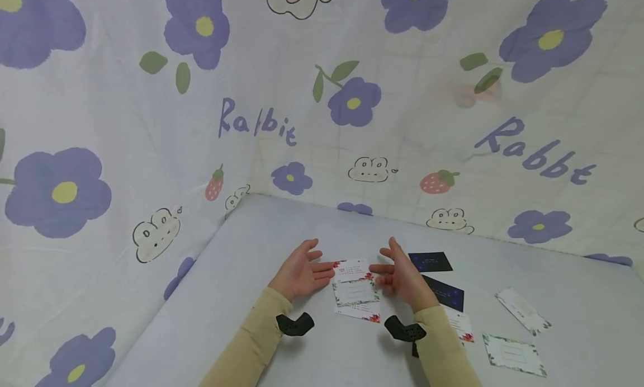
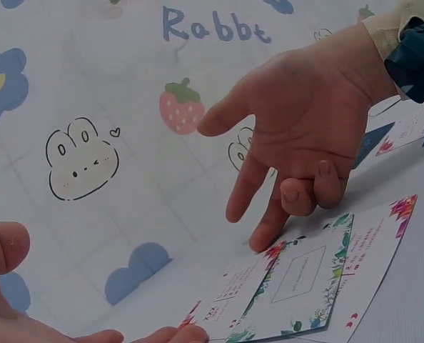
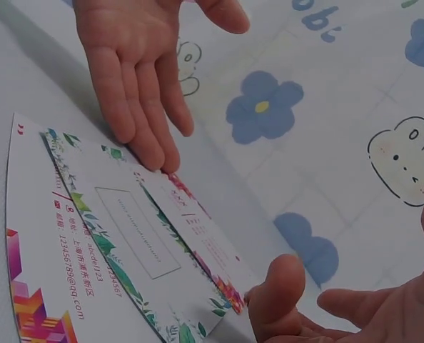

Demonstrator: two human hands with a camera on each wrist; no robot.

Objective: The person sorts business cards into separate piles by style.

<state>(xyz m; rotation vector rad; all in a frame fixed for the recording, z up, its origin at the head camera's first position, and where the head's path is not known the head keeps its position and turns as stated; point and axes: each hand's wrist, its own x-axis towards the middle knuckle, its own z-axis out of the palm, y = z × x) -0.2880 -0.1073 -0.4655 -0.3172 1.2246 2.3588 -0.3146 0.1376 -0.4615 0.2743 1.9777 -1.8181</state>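
Note:
Three overlapping cards lie in a short column on the table between the hands. The far card (image 1: pixel 350 268) is white with red flowers at its corners. A leaf-bordered card (image 1: pixel 355 293) lies in the middle, overlapping a nearer white card (image 1: pixel 369 314) with a colourful corner. My left hand (image 1: pixel 303 272) is at the left of the far card, palm facing inward, fingers straight with tips at its edge. On the opposite side is my right hand (image 1: pixel 405 278), two fingers extended toward the card and the others bent, as the left wrist view shows. Neither hand grips anything.
Right of my right hand lie two dark cards (image 1: pixel 430 262). A white card with a red corner (image 1: pixel 459 322) is partly behind the right forearm. Farther right are two leaf-bordered cards (image 1: pixel 514 354). A flower-print cloth (image 1: pixel 322 152) hangs behind the table and along its left side.

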